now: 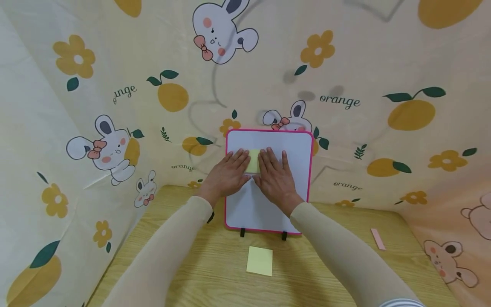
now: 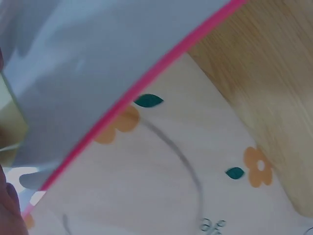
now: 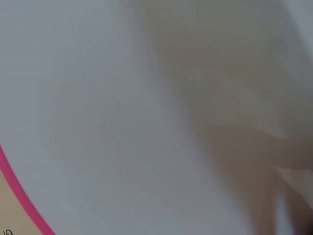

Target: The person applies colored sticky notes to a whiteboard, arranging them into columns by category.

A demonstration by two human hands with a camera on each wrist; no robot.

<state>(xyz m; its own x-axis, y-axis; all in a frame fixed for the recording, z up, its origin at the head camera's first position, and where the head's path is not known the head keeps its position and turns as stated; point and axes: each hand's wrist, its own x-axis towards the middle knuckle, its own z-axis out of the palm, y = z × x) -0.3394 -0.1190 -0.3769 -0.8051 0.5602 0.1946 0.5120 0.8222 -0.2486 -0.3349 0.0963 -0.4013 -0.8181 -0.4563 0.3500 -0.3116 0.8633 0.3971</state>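
A pink-edged whiteboard stands upright on two black feet at the middle of the table. On its upper part is a yellow sticky note, partly covered from both sides by my hands. My left hand lies with straight fingers on the note's left side. From the right, my right hand touches the note with its fingers extended. In the left wrist view the yellow note shows at the left edge, with fingertips beside it. The right wrist view is blurred, showing the whiteboard and part of the hand.
Another yellow sticky note lies on the wooden table in front of the whiteboard. A small pink strip lies at the right. Patterned cloth with oranges and rabbits surrounds the table's back and sides.
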